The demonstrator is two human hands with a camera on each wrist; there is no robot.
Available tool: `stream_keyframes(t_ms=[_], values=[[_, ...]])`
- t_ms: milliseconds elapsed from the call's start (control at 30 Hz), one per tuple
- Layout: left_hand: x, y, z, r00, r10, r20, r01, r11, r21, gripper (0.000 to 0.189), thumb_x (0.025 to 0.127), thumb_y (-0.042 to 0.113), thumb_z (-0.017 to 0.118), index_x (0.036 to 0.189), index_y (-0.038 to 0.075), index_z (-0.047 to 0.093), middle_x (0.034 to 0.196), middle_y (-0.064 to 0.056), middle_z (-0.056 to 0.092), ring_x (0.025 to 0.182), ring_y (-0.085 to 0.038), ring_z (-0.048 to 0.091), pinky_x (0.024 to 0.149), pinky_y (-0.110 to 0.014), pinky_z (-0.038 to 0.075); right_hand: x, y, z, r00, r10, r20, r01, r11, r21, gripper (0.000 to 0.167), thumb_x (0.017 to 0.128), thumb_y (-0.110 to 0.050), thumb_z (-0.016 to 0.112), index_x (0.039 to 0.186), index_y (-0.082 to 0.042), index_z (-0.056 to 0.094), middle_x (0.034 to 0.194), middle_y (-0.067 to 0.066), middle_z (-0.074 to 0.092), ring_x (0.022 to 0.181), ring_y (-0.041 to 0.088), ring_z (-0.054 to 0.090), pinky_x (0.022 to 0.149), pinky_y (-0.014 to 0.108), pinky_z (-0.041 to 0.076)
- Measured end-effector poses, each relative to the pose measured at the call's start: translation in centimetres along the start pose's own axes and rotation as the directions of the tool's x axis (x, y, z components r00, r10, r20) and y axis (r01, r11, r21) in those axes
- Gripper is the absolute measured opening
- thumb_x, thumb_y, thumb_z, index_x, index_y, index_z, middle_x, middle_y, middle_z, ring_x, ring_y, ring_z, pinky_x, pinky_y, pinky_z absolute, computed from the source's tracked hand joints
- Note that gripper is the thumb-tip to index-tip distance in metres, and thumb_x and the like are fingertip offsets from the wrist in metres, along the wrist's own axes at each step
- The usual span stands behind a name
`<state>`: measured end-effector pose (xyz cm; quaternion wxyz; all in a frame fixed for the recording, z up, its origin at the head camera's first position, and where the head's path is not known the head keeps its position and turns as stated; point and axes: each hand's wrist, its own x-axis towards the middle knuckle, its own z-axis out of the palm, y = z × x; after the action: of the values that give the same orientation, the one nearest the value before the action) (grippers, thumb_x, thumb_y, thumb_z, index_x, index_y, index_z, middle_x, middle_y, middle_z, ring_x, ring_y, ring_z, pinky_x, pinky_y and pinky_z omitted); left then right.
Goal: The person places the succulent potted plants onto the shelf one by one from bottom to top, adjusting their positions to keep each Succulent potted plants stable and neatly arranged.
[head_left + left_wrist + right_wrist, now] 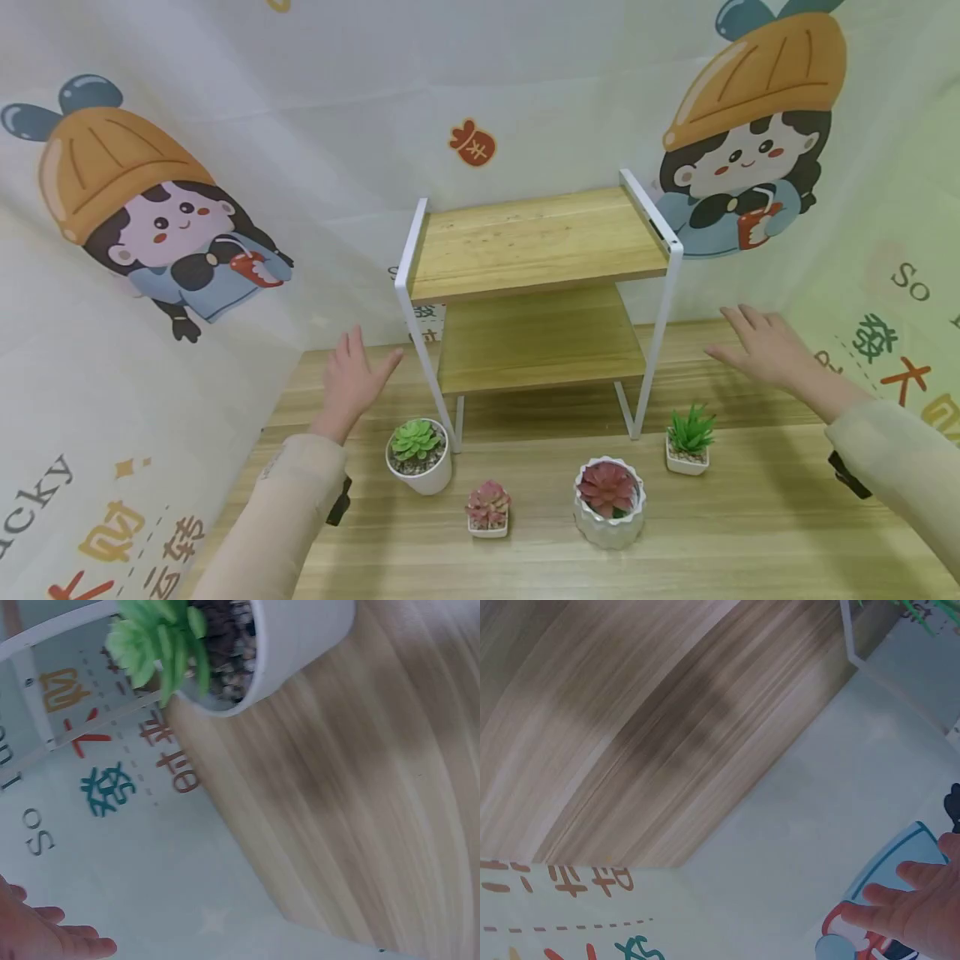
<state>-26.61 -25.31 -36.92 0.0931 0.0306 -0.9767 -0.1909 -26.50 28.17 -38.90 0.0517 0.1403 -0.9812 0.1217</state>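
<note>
On the left of the head view, my left hand (351, 383) is raised with its fingers straight, holding nothing. A green succulent in a round white pot (420, 457) stands nearest to it and also shows in the left wrist view. My right hand (765, 348) is held out at the right, fingers extended and apart from everything. Below it sits a spiky green plant in a small square white pot (688, 442). Between the hands stands a two-tier wooden shelf (540, 242) with a white metal frame. In front are a small pink succulent (488, 508) and a dark red succulent in a scalloped white pot (609, 502).
The wood-grain table (540, 571) meets a pale cloth backdrop (330, 275) at the back and both sides. Cartoon figures and Chinese characters are printed on the cloth. The shelf's back stands close to it.
</note>
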Motion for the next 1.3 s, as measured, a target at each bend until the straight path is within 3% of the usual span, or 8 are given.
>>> stream_keyframes(t_ms=[133, 333, 500, 633, 867, 1100, 1200, 1300], values=[[0.1, 1.1, -2.0, 0.998, 0.045, -0.033, -0.048, 0.993, -0.108, 0.07, 0.095, 0.041, 0.042, 0.14, -0.008, 0.021, 0.142, -0.031, 0.023, 0.128, -0.047, 0.026, 0.106, -0.055, 0.023, -1.9, -0.2, 0.1, 1.0, -0.016, -0.023, 0.018, 0.994, 0.109, 0.072, 0.094, -0.041, 0.045, 0.137, 0.013, 0.025, 0.135, 0.039, 0.027, 0.12, 0.055, 0.026, 0.097, 0.064, 0.024], [-0.1, 3.5, -6.5, 0.994, 0.098, -0.05, -0.108, 0.946, -0.305, 0.062, 0.096, 0.04, 0.038, 0.139, -0.005, 0.029, 0.143, -0.026, 0.029, 0.131, -0.04, 0.027, 0.108, -0.049, 0.023, -5.1, -0.5, 1.0, 1.0, -0.018, -0.009, 0.02, 0.945, 0.327, 0.07, 0.096, -0.033, 0.045, 0.141, 0.012, 0.015, 0.138, 0.04, 0.02, 0.123, 0.057, 0.021, 0.097, 0.066, 0.019], [0.0, 5.9, -9.8, 0.987, 0.135, -0.085, -0.156, 0.922, -0.353, 0.061, 0.095, 0.044, 0.038, 0.138, 0.001, 0.035, 0.141, -0.02, 0.036, 0.126, -0.041, 0.035, 0.103, -0.051, 0.031, -7.4, -0.7, 2.4, 0.998, -0.043, -0.045, 0.058, 0.898, 0.436, 0.069, 0.095, -0.025, 0.047, 0.141, 0.011, 0.011, 0.138, 0.041, 0.018, 0.122, 0.059, 0.018, 0.096, 0.069, 0.016], [0.4, 8.5, -11.3, 0.988, 0.142, -0.065, -0.155, 0.929, -0.336, 0.058, 0.094, 0.047, 0.039, 0.137, 0.007, 0.039, 0.14, -0.014, 0.04, 0.124, -0.036, 0.039, 0.1, -0.051, 0.035, -8.9, -1.1, 3.6, 0.999, -0.006, -0.031, 0.02, 0.881, 0.474, 0.076, 0.092, -0.025, 0.053, 0.142, 0.01, 0.009, 0.138, 0.041, 0.017, 0.12, 0.06, 0.021, 0.093, 0.071, 0.018], [2.6, 13.0, -12.3, 0.993, 0.116, -0.01, -0.115, 0.964, -0.24, 0.052, 0.094, 0.037, 0.04, 0.139, 0.01, 0.038, 0.142, -0.011, 0.038, 0.126, -0.031, 0.039, 0.102, -0.046, 0.034, -10.0, -1.8, 6.4, 0.999, 0.04, 0.028, -0.048, 0.864, 0.501, 0.091, 0.082, -0.025, 0.067, 0.14, 0.012, 0.007, 0.135, 0.041, 0.022, 0.111, 0.059, 0.032, 0.083, 0.071, 0.03], [4.9, 14.9, -11.7, 0.997, 0.03, 0.078, -0.017, 0.986, -0.166, 0.058, 0.095, 0.035, 0.038, 0.144, 0.008, 0.025, 0.146, -0.013, 0.031, 0.129, -0.03, 0.035, 0.102, -0.043, 0.035, -9.9, -2.2, 8.6, 0.999, 0.032, 0.015, -0.035, 0.836, 0.548, 0.093, 0.077, -0.018, 0.072, 0.138, 0.015, 0.01, 0.131, 0.043, 0.026, 0.106, 0.06, 0.039, 0.08, 0.066, 0.04], [4.9, 15.3, -11.2, 0.997, 0.025, 0.075, -0.013, 0.987, -0.16, 0.054, 0.094, 0.03, 0.041, 0.141, 0.005, 0.032, 0.133, -0.017, 0.046, 0.107, -0.028, 0.051, 0.085, -0.037, 0.047, -9.7, -2.3, 9.1, 1.0, 0.024, -0.006, -0.016, 0.825, 0.565, 0.093, 0.074, -0.014, 0.074, 0.137, 0.017, 0.013, 0.129, 0.043, 0.029, 0.103, 0.059, 0.043, 0.077, 0.062, 0.044], [4.9, 15.3, -10.7, 0.997, 0.029, 0.077, -0.019, 0.991, -0.134, 0.053, 0.095, 0.03, 0.04, 0.14, 0.004, 0.033, 0.124, -0.018, 0.051, 0.085, -0.023, 0.051, 0.068, -0.031, 0.047, -9.5, -2.5, 9.5, 1.0, 0.019, -0.003, -0.014, 0.818, 0.575, 0.092, 0.073, -0.012, 0.075, 0.136, 0.017, 0.015, 0.127, 0.043, 0.031, 0.101, 0.058, 0.046, 0.076, 0.059, 0.046]])
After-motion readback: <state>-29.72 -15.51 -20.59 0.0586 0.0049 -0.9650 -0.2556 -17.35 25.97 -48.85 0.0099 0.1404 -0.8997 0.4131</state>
